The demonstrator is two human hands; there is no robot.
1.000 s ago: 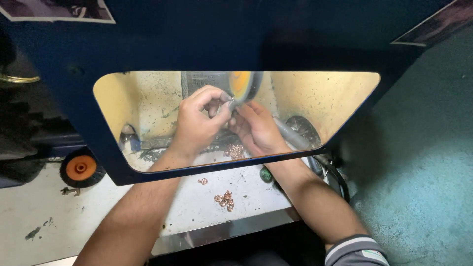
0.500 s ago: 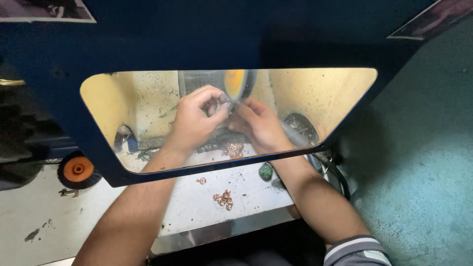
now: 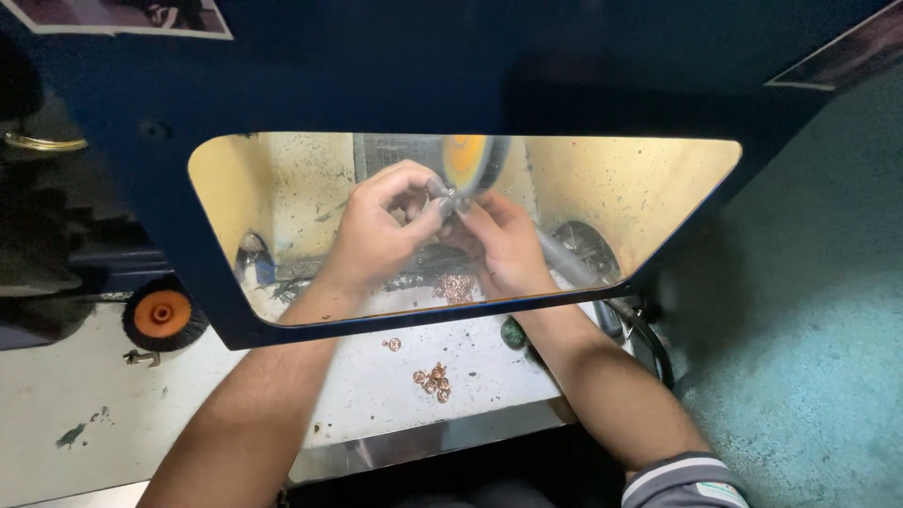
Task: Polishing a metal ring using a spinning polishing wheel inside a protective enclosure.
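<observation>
Behind a clear window in a dark blue shield [image 3: 451,75], both my hands reach into a yellow-walled polishing cabinet. My left hand [image 3: 381,226] and my right hand [image 3: 503,245] pinch together a small metal piece [image 3: 450,199] and hold it against the lower edge of a spinning orange-yellow buffing wheel [image 3: 466,160], which is blurred. The piece is too small to make out its shape. A heap of small copper-coloured rings [image 3: 456,285] lies on the cabinet floor under my hands.
More copper rings [image 3: 433,379] and a single one [image 3: 393,344] lie on the white tray [image 3: 357,395] in front of the shield. A green lump [image 3: 513,332] sits by my right wrist. An orange wheel [image 3: 162,313] stands at left. Black hoses [image 3: 649,339] run at right.
The view has tilted slightly, so the shield window and hands sit a little lower in frame. My hands stay at the wheel, with small finger shifts on the piece.
</observation>
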